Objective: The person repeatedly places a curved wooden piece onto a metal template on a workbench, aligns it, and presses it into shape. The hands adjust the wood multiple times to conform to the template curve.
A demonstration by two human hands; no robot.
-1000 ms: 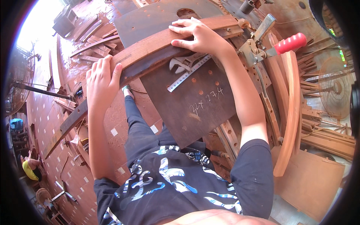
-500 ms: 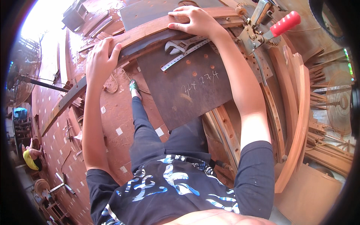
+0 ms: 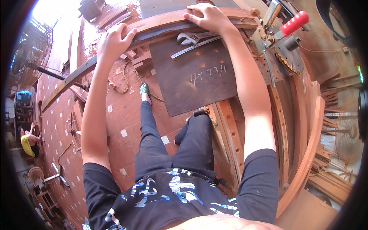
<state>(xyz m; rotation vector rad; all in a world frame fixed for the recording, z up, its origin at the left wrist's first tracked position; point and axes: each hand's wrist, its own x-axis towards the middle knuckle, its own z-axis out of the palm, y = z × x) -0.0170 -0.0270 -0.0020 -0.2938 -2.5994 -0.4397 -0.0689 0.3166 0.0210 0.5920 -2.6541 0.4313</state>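
Note:
A curved wooden strip (image 3: 166, 21) lies across the far side of the dark worktable (image 3: 180, 92), along a dark curved form (image 3: 153, 35). At its left part, my left hand (image 3: 114, 41) is closed over it, thumb on the near side. Farther right, my right hand (image 3: 210, 18) grips the strip from above, its fingers curled over the far edge. An adjustable wrench (image 3: 188, 38) lies on the table close by my right wrist, beside a white measuring rule (image 3: 195, 48). The undersides of both grips are hidden.
Right of my right forearm stand a toggle clamp with a red handle (image 3: 294, 23) and a toothed circular saw blade (image 3: 287, 57). Curved timbers (image 3: 306, 153) stand at the right. A cable (image 3: 124, 82) lies on the floor; a person in yellow (image 3: 28, 143) is far left.
The view has shifted, so table and hands appear slightly farther right and higher. More of the saw blade shows, and my right leg has moved. Both hands stay on the strip.

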